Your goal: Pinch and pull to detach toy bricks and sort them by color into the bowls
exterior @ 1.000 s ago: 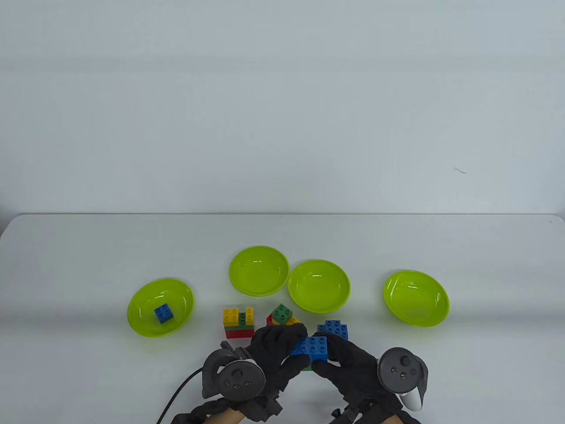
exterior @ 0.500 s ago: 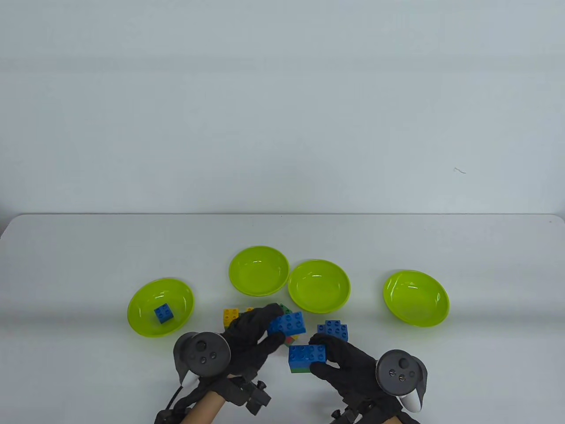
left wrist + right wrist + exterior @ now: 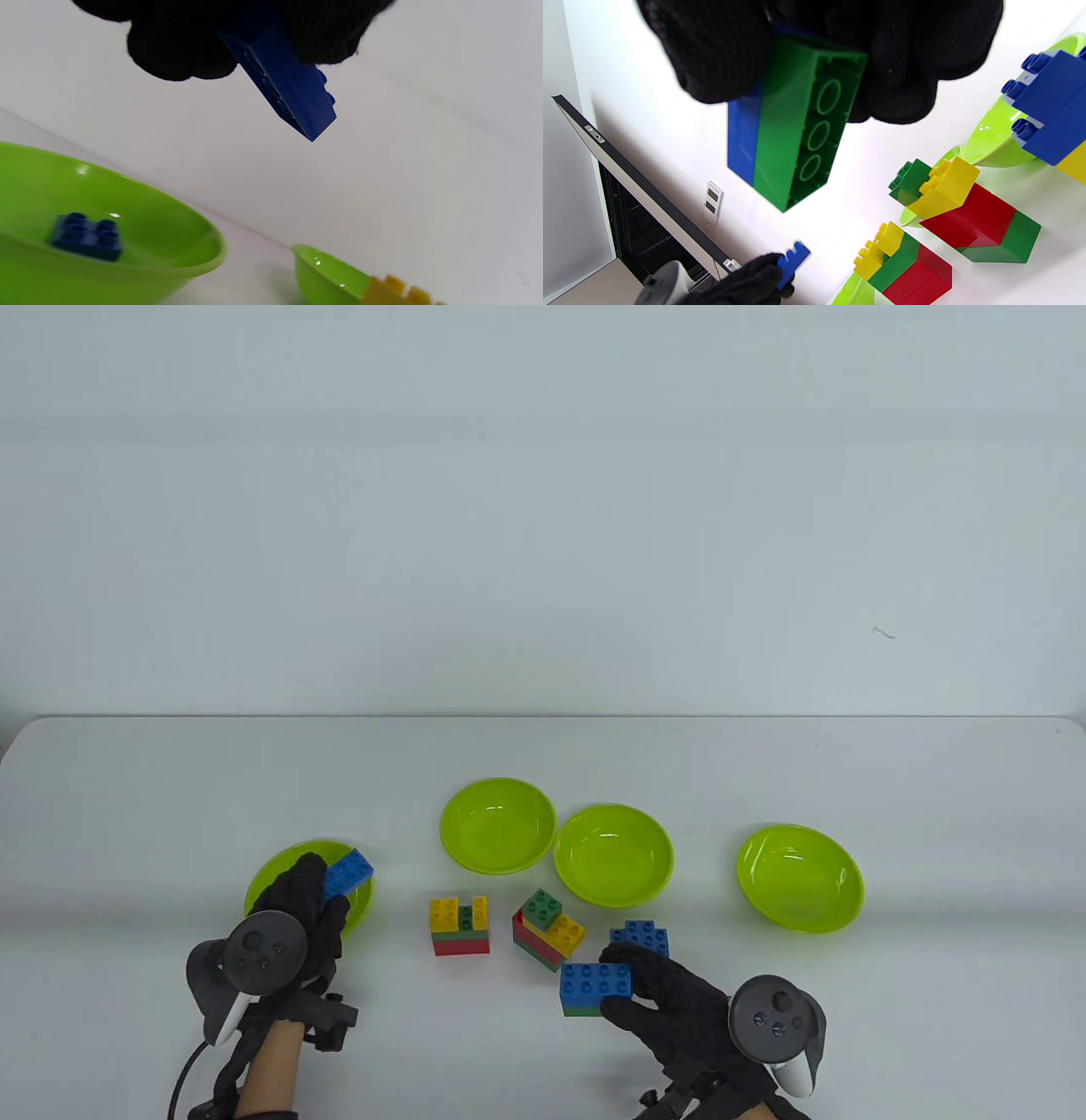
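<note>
White table (image 3: 127, 814), four green bowls, brick stacks between two gloved hands.
Left hand (image 3: 305, 899) pinches a blue brick (image 3: 349, 871) over the leftmost bowl (image 3: 361, 903), where a small blue brick (image 3: 87, 235) lies. Right hand (image 3: 670, 997) pinches a blue-on-green stack (image 3: 594, 988) just beside the mixed stack (image 3: 547, 931).

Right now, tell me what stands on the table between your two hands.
In the table view, two brick stacks: a yellow-green-red stack and a tilted mixed stack, between the left hand and right hand.

White table (image 3: 170, 780), plain pale wall (image 3: 543, 517) behind, even soft light
</note>
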Demonstrator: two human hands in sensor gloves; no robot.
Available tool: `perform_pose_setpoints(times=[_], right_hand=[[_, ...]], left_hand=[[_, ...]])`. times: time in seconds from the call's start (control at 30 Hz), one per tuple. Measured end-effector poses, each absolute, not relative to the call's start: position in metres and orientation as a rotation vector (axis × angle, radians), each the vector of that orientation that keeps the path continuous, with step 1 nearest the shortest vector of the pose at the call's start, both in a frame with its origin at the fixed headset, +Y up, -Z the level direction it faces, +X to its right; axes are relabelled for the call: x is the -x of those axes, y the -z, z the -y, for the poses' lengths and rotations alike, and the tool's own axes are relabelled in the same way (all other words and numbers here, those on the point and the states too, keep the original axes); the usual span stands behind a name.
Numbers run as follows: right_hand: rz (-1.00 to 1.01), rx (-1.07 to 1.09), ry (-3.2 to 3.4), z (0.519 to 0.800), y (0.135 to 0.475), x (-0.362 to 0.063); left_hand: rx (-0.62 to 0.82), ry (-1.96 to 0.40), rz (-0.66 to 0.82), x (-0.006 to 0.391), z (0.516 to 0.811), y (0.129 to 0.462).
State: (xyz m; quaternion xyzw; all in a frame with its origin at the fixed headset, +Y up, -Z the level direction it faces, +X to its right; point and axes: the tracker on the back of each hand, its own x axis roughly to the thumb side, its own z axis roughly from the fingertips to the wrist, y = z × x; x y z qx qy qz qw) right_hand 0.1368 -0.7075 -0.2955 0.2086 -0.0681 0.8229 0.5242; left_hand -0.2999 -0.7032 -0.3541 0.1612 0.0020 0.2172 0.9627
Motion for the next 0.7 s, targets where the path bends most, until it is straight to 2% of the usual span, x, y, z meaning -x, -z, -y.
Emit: perform_pose_setpoints(times=[0.2, 0.47, 0.6, 0.7], right_hand=[[0.155, -0.502, -1.967, 0.708, 0.295, -0.137], [0.156, -0.502, -1.961, 0.708, 0.295, -0.139], [0.158, -0.495, -1.955, 0.708, 0.296, -0.141], [0.16, -0.493, -1.949, 0.707, 0.296, -0.142]], left_hand=[[-0.215, -0.359, -0.055, 0.31, 0.726, 0.361], [-0.183, -0.35, -0.073, 0.311, 0.735, 0.366], [-0.242, -0.375, -0.009, 0.298, 0.72, 0.365], [-0.321, -0.509, 0.108, 0.272, 0.697, 0.361]])
